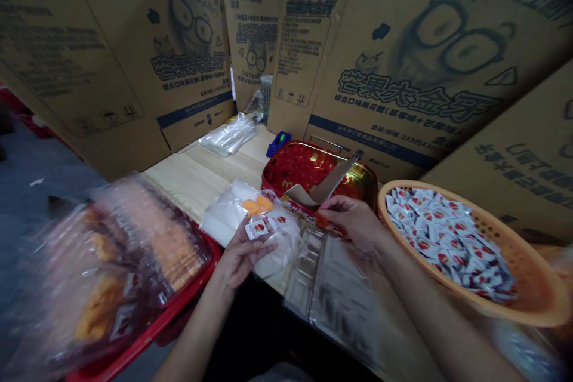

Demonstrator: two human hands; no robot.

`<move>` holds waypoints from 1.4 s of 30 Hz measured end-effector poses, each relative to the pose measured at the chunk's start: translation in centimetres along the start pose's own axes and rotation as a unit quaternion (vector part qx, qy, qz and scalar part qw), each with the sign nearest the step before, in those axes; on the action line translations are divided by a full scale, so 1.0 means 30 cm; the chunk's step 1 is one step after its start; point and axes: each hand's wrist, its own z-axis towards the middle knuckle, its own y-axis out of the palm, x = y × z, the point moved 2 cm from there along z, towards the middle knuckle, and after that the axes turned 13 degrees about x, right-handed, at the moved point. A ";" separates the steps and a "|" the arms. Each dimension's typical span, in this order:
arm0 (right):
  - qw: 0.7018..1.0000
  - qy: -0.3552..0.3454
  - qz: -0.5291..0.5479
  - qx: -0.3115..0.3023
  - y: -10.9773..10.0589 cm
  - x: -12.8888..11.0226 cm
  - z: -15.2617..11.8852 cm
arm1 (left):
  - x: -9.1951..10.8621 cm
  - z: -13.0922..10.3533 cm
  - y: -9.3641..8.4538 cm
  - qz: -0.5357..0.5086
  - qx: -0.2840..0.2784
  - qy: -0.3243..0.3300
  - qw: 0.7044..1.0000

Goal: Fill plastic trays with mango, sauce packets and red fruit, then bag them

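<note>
Near the middle, my left hand (244, 253) pinches the edge of a clear plastic bag (284, 245). Two small white sachets with red print (256, 228) lie by its fingertips, and orange pieces (258, 205) show just beyond them. My right hand (347, 218) is closed at the near edge of a red tray (376, 182), its fingertips together by a red packet strip (304, 210). What it holds is too small to tell. Clear plastic trays (331, 286) lie below my right hand. Red bits (298, 167) and a pale card (331, 182) are in the red tray.
An orange basket (537, 268) of white sachets stands at the right. At the left, a red crate (179, 304) holds clear bags with orange pieces. A blue tape dispenser (278, 143) and plastic bags (230, 133) sit farther back, before tall cardboard boxes (380, 59).
</note>
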 end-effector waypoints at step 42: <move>0.985 -0.108 -0.072 -0.114 0.281 -0.002 -0.112 | 0.048 0.009 -0.030 -0.068 0.006 -0.012 0.998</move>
